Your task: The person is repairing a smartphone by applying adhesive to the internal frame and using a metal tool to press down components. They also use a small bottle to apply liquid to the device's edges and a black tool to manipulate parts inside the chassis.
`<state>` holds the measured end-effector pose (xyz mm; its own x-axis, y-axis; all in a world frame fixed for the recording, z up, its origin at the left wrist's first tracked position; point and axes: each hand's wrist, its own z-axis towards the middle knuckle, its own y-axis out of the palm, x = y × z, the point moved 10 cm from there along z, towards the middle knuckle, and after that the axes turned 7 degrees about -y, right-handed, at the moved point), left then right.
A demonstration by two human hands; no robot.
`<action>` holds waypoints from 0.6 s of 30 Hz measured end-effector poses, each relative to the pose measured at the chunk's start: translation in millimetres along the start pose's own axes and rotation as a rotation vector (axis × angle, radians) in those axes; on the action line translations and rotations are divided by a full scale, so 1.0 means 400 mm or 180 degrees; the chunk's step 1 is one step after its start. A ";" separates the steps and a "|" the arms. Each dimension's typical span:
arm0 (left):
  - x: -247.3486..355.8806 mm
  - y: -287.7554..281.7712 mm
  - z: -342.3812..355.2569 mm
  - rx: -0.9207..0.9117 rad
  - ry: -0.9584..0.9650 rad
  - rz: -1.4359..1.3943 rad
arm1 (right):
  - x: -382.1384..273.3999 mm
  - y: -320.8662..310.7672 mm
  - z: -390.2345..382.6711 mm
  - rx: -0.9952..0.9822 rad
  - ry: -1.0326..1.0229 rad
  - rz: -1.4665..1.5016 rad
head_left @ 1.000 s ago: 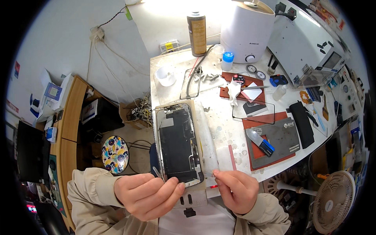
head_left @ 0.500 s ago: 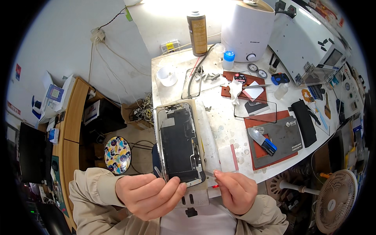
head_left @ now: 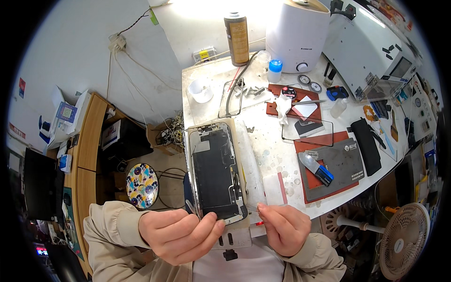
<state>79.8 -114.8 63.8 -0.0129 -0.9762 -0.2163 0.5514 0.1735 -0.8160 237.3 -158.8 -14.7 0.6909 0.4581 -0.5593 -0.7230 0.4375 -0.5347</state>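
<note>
A dark phone screen assembly [head_left: 213, 174], its back side up, lies on a beige fixture [head_left: 237, 238] at the bench's front edge. My left hand [head_left: 181, 235] is closed at its lower-left corner, with the thumb against the edge and a thin silvery tool [head_left: 190, 207] in the fingers. Just off the lower-right corner, my right hand [head_left: 284, 228] pinches something thin and translucent that I cannot make out clearly.
Behind stand a spray can [head_left: 239, 40], white appliance [head_left: 293, 35] and blue-capped bottle [head_left: 275, 70]. Right are mats [head_left: 331, 167], a black pouch [head_left: 366, 145], a machine [head_left: 357, 56] and a fan [head_left: 401, 239]. A round stool [head_left: 142, 184] stands left, near wooden shelving [head_left: 87, 155].
The view has shifted slightly, with bench items appearing a little higher and rightward than a second ago. My hands stay at the phone's lower corners, the right fingertips moving only slightly.
</note>
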 end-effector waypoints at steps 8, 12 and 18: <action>0.001 -0.001 0.002 -0.0054 0.0059 0.0044 | 0.007 0.005 -0.006 0.0156 0.0012 0.0138; 0.002 -0.003 0.001 -0.0030 0.0039 0.0068 | 0.003 -0.002 -0.002 0.0190 -0.0112 -0.0015; 0.004 -0.002 0.003 -0.0071 0.0130 0.0134 | 0.013 0.013 -0.012 0.0167 0.0121 0.0267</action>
<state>80.4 -116.7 64.6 -0.0244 -0.9620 -0.2720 0.5334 0.2176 -0.8174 236.9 -157.9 -23.4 0.6267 0.4657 -0.6248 -0.7766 0.4393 -0.4516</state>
